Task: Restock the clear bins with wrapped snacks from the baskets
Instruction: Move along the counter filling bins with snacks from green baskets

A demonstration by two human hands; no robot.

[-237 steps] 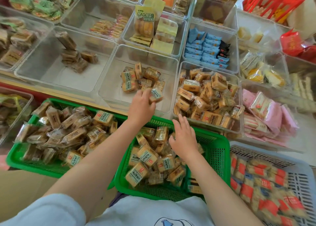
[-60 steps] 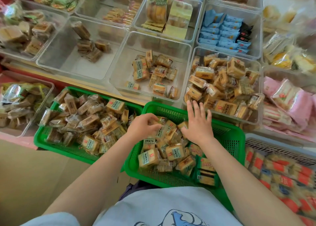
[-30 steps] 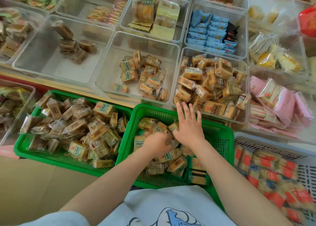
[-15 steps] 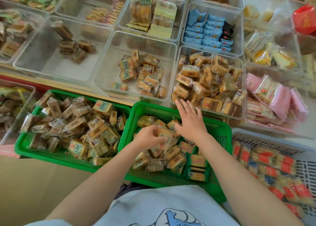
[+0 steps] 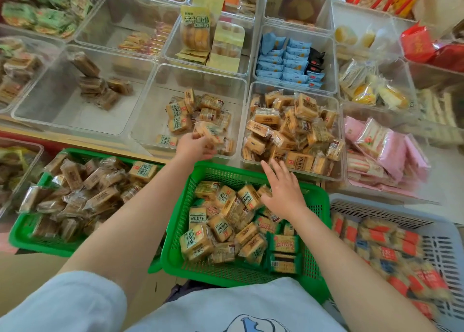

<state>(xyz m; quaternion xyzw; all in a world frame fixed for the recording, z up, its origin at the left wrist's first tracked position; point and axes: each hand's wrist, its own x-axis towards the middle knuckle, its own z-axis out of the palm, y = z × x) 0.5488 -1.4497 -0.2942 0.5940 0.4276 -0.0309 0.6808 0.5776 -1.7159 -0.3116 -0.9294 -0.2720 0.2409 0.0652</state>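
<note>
The display is a grid of clear plastic bins with three baskets along its near edge. Largest of these is the grey basket (image 5: 391,211) at the near right corner, loaded with red-labelled packets. Next is the left green basket (image 5: 18,233), heaped with brownish wrapped cakes, and beside it the middle green basket (image 5: 175,231), about half full of wrapped snacks (image 5: 221,227): small, blocky, golden-yellow cakes in clear film, each with a pale printed label, lying jumbled at all angles, with a few dark green packets at its near right corner.

Behind the middle basket sits the centre clear bin (image 5: 150,100), its far and left parts bare, with a small pile of the same yellow snacks gathered toward its near right corner. The right clear bin (image 5: 337,141) next to it is heaped nearly to the rim with similar yellow cakes.

The left hand (image 5: 194,147) is over the near edge of the centre bin, its fingers (image 5: 208,153) curled and clamped on a held snack (image 5: 207,130). That snack is a yellow cake in crinkled clear wrap, blurred; its long axis appears to run from near left to far right, tilted, over the pile.

The right hand (image 5: 285,193) is over the far right part of the middle basket, palm down, fingers spread apart and pointing toward the right bin, gripping nothing; the thumb side lies close to the snacks below.
</note>
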